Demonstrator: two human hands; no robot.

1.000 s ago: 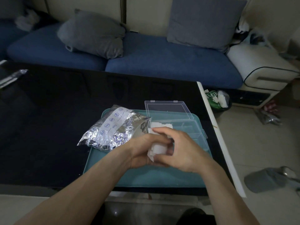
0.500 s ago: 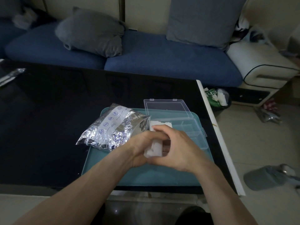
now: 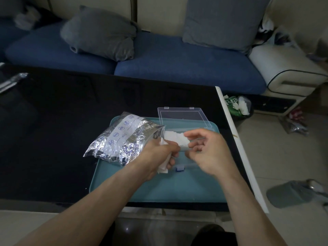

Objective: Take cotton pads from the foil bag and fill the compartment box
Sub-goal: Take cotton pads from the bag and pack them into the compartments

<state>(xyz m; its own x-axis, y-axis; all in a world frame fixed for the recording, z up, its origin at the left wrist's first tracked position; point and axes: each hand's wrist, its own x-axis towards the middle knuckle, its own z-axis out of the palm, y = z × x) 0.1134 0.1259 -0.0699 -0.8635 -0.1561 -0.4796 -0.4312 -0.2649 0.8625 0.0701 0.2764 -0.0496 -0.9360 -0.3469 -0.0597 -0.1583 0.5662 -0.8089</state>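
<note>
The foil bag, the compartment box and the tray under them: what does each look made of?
Foil bag: crinkled metallised film, judging by its mirror-like creases, with a white printed label strip. Compartment box: clear hard plastic, probably; the tray shows through its open lid, and it has moulded hinges and a blue clasp. Tray: matte teal, likely plastic, with rounded corners and a raised rim.

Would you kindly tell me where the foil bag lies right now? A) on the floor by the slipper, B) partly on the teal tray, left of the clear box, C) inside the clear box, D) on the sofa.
B: the foil bag rests with its right part on the teal tray and its left end over the black table, left of the clear box.
</note>
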